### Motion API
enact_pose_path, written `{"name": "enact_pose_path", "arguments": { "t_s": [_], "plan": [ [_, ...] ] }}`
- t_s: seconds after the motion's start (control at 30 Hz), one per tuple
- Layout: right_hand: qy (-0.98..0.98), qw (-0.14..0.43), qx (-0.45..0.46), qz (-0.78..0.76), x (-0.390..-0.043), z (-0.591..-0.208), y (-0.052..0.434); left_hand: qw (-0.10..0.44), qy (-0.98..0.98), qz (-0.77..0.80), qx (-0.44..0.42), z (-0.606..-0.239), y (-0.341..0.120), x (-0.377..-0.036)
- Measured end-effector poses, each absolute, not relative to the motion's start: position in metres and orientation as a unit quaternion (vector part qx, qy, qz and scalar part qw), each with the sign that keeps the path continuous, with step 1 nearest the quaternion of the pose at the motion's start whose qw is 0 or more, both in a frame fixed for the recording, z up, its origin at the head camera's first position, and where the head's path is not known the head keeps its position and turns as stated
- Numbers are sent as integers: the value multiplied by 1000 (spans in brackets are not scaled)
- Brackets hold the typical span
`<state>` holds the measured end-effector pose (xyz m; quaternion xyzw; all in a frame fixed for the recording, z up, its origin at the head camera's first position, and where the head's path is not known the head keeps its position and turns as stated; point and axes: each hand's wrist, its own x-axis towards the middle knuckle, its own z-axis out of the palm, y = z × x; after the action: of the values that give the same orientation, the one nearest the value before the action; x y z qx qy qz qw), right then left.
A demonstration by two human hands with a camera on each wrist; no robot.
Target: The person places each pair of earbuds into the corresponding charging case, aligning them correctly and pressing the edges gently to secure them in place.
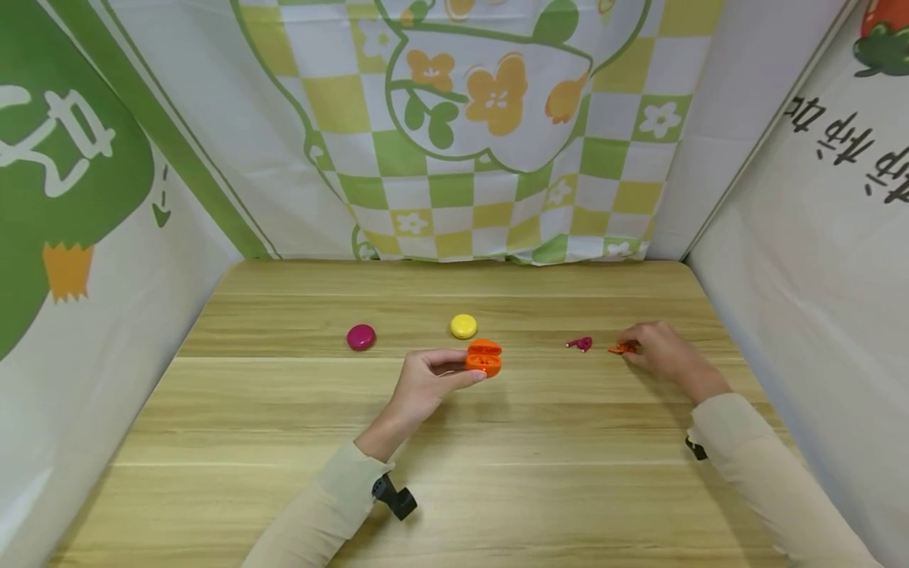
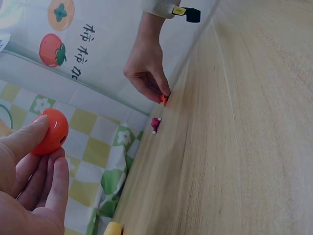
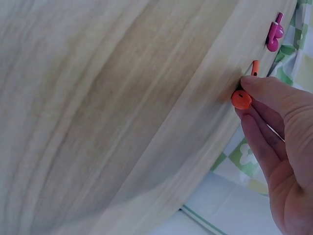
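Observation:
My left hand (image 1: 419,386) holds an orange earbud case (image 1: 484,364) above the table, its lid raised and the hollows inside facing me. In the left wrist view the thumb lies on the back of that case (image 2: 55,132) with fingers beneath. Over at the right, my right hand (image 1: 666,355) pinches an orange earbud (image 3: 241,100) at the table surface. An orange stem (image 3: 255,67) shows past the thumb; whether it belongs to a second earbud I cannot tell. Just left of this hand lies a pair of magenta earbuds (image 1: 584,344).
A closed yellow round case (image 1: 464,326) sits behind the orange case. Farther left is a closed magenta round case (image 1: 360,337). The wooden table (image 1: 540,473) is bordered by a checkered cloth (image 1: 454,189) at the back and printed white sheets at both sides.

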<state>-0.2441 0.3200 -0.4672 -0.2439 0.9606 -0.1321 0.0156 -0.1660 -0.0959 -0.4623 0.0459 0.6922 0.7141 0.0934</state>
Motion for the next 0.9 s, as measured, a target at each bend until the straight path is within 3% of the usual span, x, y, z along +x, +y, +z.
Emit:
{"name": "enact_pose_path", "arguments": {
  "t_s": [0.37,0.9],
  "plan": [
    [952,-4,-271,-146,-246,-454,318,103,684,720,49,-462,-95,-168],
    [902,-60,-421,-73,-246,-379,287,113,688,715,51,-457,-86,-170]
  ]
}}
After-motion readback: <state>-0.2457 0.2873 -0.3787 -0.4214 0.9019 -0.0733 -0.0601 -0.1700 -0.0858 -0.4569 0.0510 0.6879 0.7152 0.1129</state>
